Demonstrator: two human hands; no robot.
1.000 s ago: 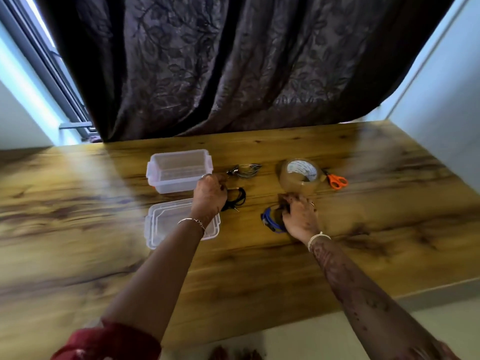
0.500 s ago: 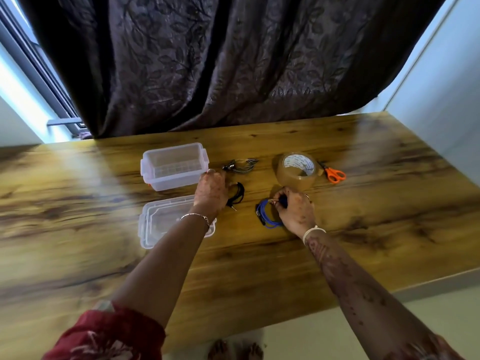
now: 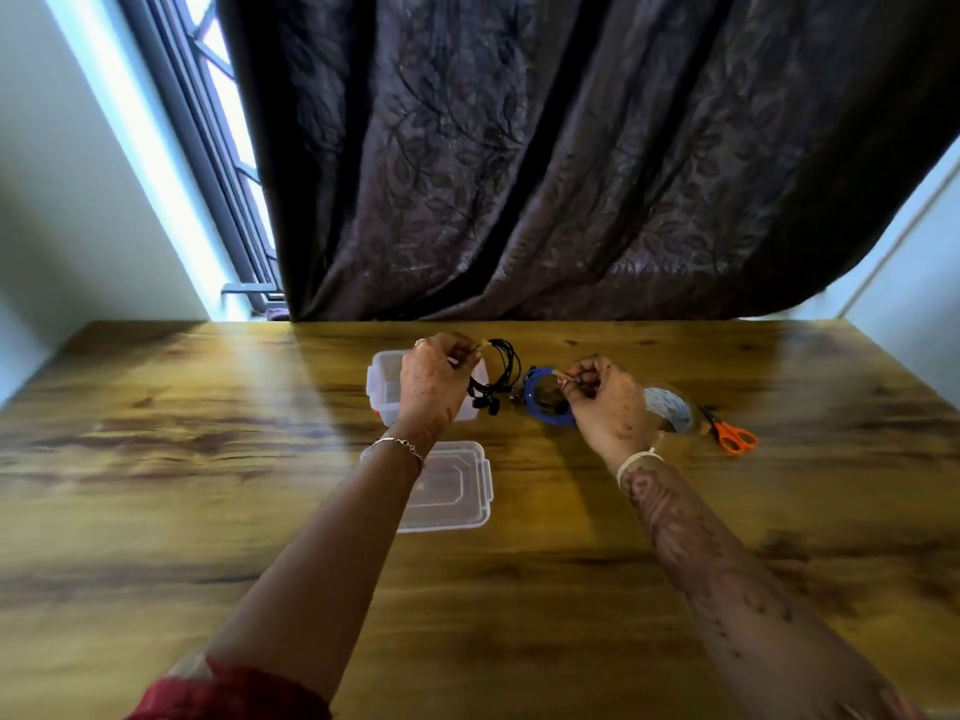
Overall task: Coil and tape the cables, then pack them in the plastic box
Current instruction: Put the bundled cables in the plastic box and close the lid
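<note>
Pinched aloft, taped, ready for clear plastic box: black cable coil (left hand), blue cable coil (right hand).

plastic box: right part hidden behind the left hand.
lid: left side covered by the left forearm.
tape roll: left half hidden behind the right hand.
blue cable: right side of the coil behind the right hand.
black cable: plugs too small to tell.
red sleeve: cut off at the near edge.
</note>
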